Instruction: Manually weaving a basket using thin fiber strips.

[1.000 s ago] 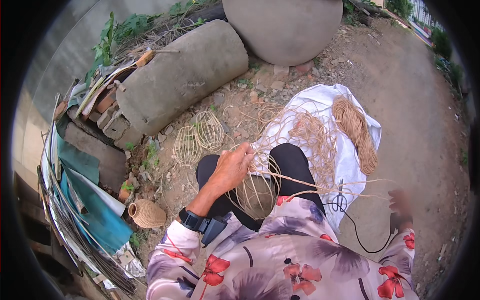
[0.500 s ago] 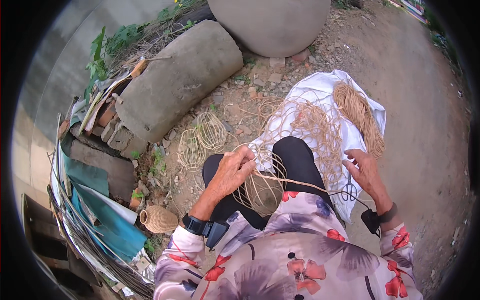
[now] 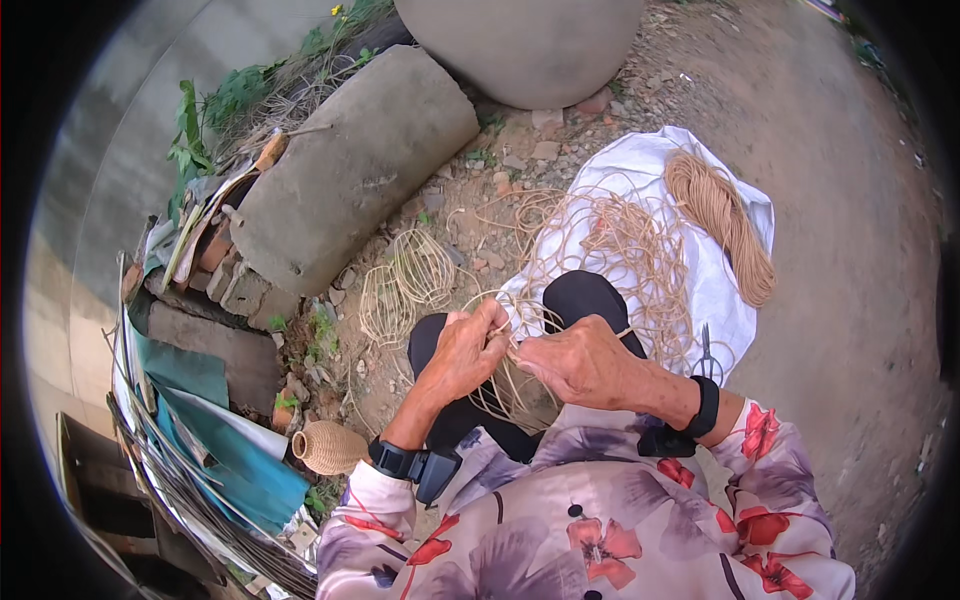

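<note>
Between my knees stands a small open basket frame (image 3: 512,393) of thin pale canes, partly covered by my hands. At its upper rim my left hand (image 3: 458,352) is closed, thumb and fingers pinching the canes. Right beside it my right hand (image 3: 582,362) is closed too, its fingertips near the left ones at the rim. The tan cord seems to be in its fingers, though most of the grip is hidden. Loose tan cord (image 3: 640,247) lies tangled beyond my knees on a white sack (image 3: 610,163).
A coiled tan hank (image 3: 722,215) and scissors (image 3: 707,352) lie on the sack. Two bare cane frames (image 3: 422,268) rest on stony ground at left, nearer a woven vase-shaped basket (image 3: 330,447). Behind them are a concrete cylinder (image 3: 350,165) and a teal sheet (image 3: 225,465).
My right hand has swung left from beside the scissors to the basket rim, meeting my left hand. The cord that stretched rightward is now mostly hidden. My left hand stays at the rim.
</note>
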